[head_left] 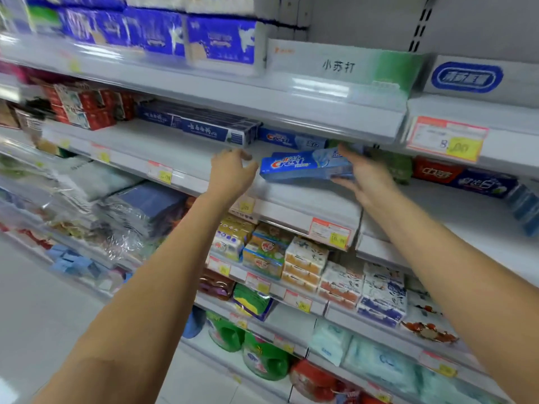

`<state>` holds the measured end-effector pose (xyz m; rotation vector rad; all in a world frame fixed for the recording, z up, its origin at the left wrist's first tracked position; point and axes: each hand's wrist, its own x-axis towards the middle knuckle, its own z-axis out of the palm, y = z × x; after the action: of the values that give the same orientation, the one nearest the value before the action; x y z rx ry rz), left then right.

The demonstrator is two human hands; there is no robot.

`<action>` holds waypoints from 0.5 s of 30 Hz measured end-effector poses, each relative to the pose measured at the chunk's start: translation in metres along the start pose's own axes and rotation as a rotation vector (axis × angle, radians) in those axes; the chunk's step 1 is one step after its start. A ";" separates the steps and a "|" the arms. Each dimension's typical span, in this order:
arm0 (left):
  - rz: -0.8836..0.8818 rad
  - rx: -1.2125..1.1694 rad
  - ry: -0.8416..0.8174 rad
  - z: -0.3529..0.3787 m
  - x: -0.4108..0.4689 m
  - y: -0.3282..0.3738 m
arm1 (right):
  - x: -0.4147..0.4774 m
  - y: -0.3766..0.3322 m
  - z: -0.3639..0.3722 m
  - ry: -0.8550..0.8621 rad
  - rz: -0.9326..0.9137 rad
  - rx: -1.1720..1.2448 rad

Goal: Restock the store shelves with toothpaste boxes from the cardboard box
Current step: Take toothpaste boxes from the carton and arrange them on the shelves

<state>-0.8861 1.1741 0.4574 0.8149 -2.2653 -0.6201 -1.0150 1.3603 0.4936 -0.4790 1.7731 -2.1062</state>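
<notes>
The right hand [364,176], right of the frame's centre, grips the right end of a Crest toothpaste box [306,167]. The thumb lies over the top edge and the fingers curl beneath. The left hand [233,173] is just beside the box's left end with its fingers loosely curled. It holds nothing, and I cannot tell whether a fingertip touches the carton.

The box is over the white shelf [306,196] at mid-frame. Whether its lower left corner rests on the shelf or hangs just above it is unclear. Its long axis runs left to right across the picture and rises slightly toward the right. The printed logo face is turned to the camera and its left end points at the left hand.

A thin carton like this is probably light and fairly stiff along its length, but its broad faces would dent under a hard squeeze. Its glossy print may be a little slippery. Holding it by one end, as now, gives steering. A second hold at the far end would steady it for sliding in.

Behind it lies a second Crest box [291,138], lengthwise on the same shelf. Dark blue toothpaste boxes [198,123] are stacked to its left. The cardboard box is not in view.
</notes>
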 end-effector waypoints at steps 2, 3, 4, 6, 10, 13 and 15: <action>-0.001 0.122 -0.100 0.007 0.020 -0.013 | 0.017 0.013 0.012 0.012 -0.059 -0.110; -0.012 0.136 -0.160 0.012 0.026 -0.020 | 0.025 0.020 0.014 0.005 -0.063 -0.188; -0.017 0.147 -0.205 0.015 0.031 -0.026 | 0.030 0.025 0.015 -0.012 -0.067 -0.317; 0.007 0.181 -0.201 0.023 0.036 -0.040 | 0.035 0.030 0.014 -0.089 -0.106 -0.659; 0.133 0.264 0.026 0.036 0.032 -0.058 | 0.042 0.030 0.017 -0.286 -0.299 -1.118; 0.167 0.292 0.076 0.042 0.030 -0.058 | 0.053 0.027 0.030 -0.386 -0.350 -1.381; 0.179 0.296 0.092 0.043 0.030 -0.060 | 0.060 0.028 0.042 -0.423 -0.398 -1.475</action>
<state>-0.9110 1.1210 0.4042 0.7498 -2.3429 -0.1637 -1.0470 1.2912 0.4751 -1.5309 2.7338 -0.3326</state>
